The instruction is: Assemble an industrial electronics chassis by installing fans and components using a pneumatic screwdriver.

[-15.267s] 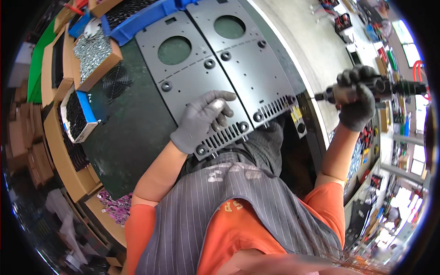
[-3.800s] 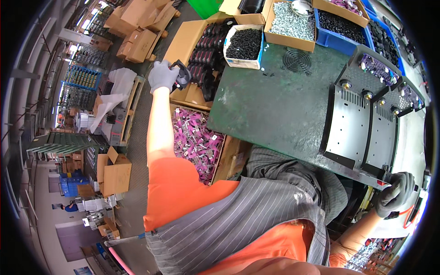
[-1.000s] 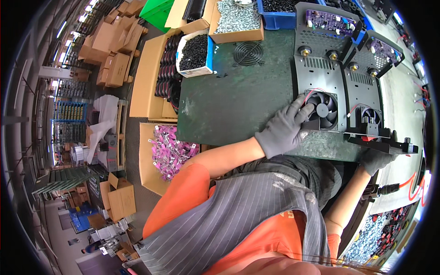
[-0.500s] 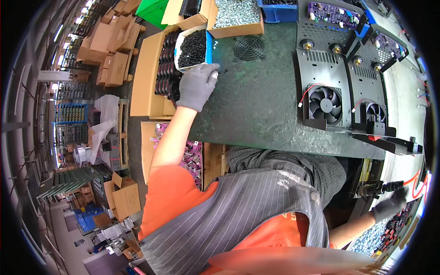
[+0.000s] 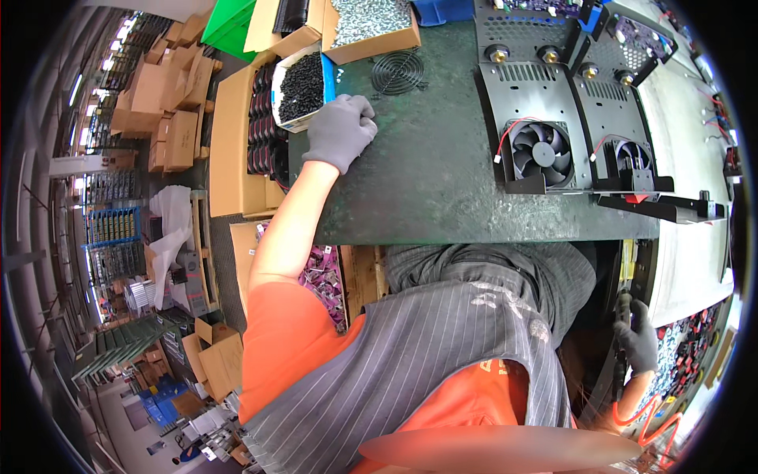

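My left hand (image 5: 341, 133), in a grey glove, rests on the green worktop (image 5: 426, 197) with its fingers curled in. Whatever it may hold is hidden. It lies right beside a small white and blue box of black screws (image 5: 302, 85). At the right, below the table edge, my gloved right hand (image 5: 636, 340) is wrapped round a slim black air screwdriver (image 5: 620, 375), held upright. A red coiled hose (image 5: 649, 426) hangs close to it. Two black metal panels with fans (image 5: 542, 154) lie on the right of the worktop.
A round black fan grille (image 5: 397, 73) lies near the far edge. Beyond it stand a carton of silvery screws (image 5: 371, 24) and a blue bin (image 5: 444, 11). Left of the worktop is an open carton (image 5: 230, 142); purple-wrapped parts (image 5: 322, 276) sit lower, by my arm.
My right hand has closed round the screwdriver and drawn it inward, turning it upright. My left hand's fingers have curled in more, near the screw box. The whole view has shifted slightly.
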A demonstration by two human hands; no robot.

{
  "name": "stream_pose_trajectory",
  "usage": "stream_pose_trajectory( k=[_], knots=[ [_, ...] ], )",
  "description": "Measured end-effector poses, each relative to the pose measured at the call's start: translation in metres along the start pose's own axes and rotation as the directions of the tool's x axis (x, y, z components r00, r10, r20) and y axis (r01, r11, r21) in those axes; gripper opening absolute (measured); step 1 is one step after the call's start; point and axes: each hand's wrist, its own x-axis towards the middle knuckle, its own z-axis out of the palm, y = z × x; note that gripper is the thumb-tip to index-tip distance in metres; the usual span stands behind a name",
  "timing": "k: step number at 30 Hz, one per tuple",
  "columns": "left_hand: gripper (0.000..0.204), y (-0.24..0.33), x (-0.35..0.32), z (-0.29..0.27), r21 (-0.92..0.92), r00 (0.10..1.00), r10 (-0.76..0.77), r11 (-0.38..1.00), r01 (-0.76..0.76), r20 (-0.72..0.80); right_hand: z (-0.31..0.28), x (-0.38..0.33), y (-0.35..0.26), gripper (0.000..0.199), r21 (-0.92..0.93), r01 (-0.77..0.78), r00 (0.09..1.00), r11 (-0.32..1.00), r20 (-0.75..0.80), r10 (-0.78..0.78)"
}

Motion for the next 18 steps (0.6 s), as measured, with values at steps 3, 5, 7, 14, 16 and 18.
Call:
stream_pose_trajectory(
  k=[3, 5, 7, 14, 16, 18],
  knots=[
    [0.016, 0.002, -0.003, 0.000, -0.445, 0.984, -0.138, 0.879, 0.174, 0.112, 0.020, -0.003, 0.035, 0.069, 0.190, 0.054, 0.998, 0.980, 0.014, -0.058],
    [0.017, 0.012, -0.011, 0.002, -0.631, 0.986, -0.092, 0.760, 0.158, 0.137, 0.015, -0.004, 0.035, 0.071, 0.619, -0.186, 0.973, 0.763, 0.226, 0.054],
    [0.017, 0.035, -0.019, -0.008, -0.872, 0.888, -0.001, 0.190, 0.451, 0.459, 0.023, 0.004, 0.057, 0.066, 0.762, -0.129, 0.987, 0.635, 0.158, 0.012],
    [0.025, 0.094, -0.047, -0.004, -0.746, 0.762, 0.337, -0.205, 0.633, 0.553, -0.021, -0.040, 0.012, 0.054, 0.616, -0.394, 0.917, 0.682, 0.308, 0.252],
    [0.026, 0.102, -0.056, 0.002, -0.698, 0.754, 0.361, -0.300, 0.651, 0.548, -0.025, -0.071, -0.005, 0.054, 0.593, -0.353, 0.934, 0.724, 0.270, 0.234],
    [0.026, 0.111, -0.062, 0.010, -0.651, 0.721, 0.436, -0.328, 0.684, 0.538, -0.025, -0.098, -0.023, 0.056, 0.574, -0.319, 0.946, 0.754, 0.244, 0.214]
  ],
)
